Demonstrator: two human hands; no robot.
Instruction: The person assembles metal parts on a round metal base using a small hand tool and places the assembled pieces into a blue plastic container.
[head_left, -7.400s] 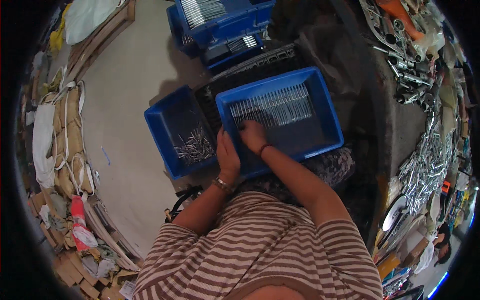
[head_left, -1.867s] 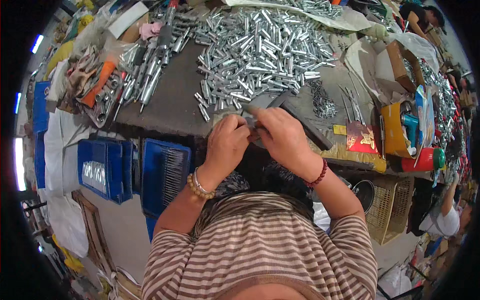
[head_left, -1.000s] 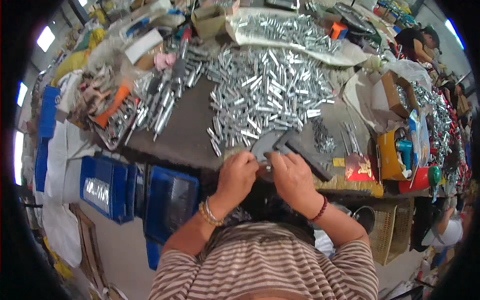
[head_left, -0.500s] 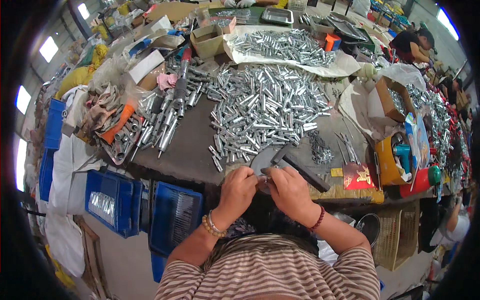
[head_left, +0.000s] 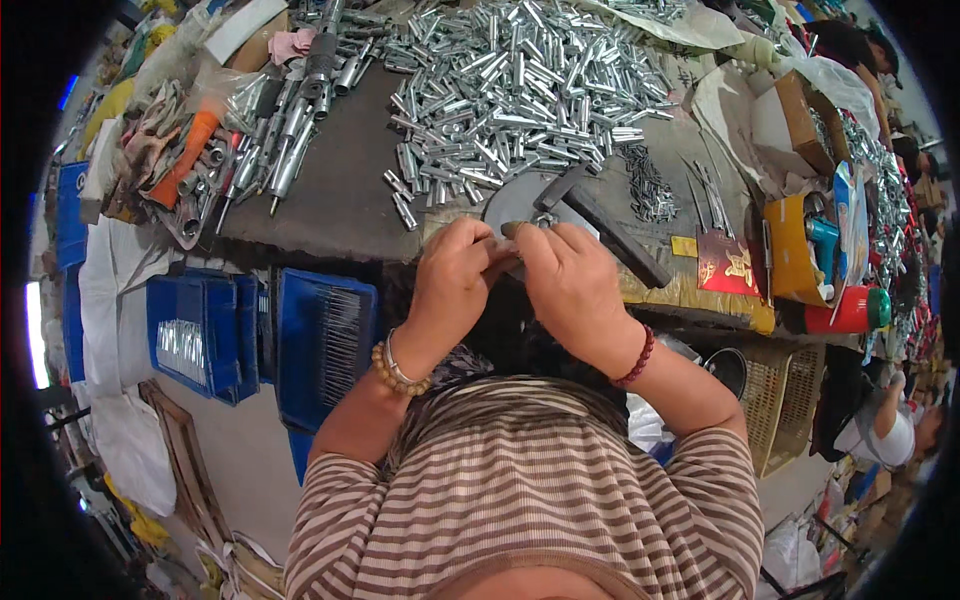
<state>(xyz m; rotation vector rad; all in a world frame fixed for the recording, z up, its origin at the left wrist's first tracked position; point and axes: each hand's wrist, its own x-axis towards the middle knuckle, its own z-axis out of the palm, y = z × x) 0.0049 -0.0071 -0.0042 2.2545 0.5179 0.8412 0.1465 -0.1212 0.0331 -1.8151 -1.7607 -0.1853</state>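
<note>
My left hand (head_left: pixel 452 283) and my right hand (head_left: pixel 570 288) meet at the table's front edge with their fingers bent together in a pinch. Whatever sits between the fingertips is too small and covered to name. Just beyond them lies a round grey metal disc (head_left: pixel 505 204), partly hidden by my fingers. A hammer (head_left: pixel 612 232) rests across the disc's right side, its dark handle slanting down to the right. Behind is a broad heap of short silver metal tubes (head_left: pixel 520 85). Small dark pins (head_left: pixel 650 183) form a little pile right of the hammer.
Thin metal rods (head_left: pixel 708 195) and a red packet (head_left: pixel 727 264) lie at the right, near a yellow container (head_left: pixel 795 250) and a red bottle (head_left: pixel 845 310). Larger steel tools (head_left: pixel 292 150) crowd the left. Blue bins (head_left: pixel 325 345) with metal parts stand below the table's left edge.
The view has tipped downward, so the table appears higher in the picture. Both hands stay together at the table edge, still pinching; the hammer and heap keep their places.
</note>
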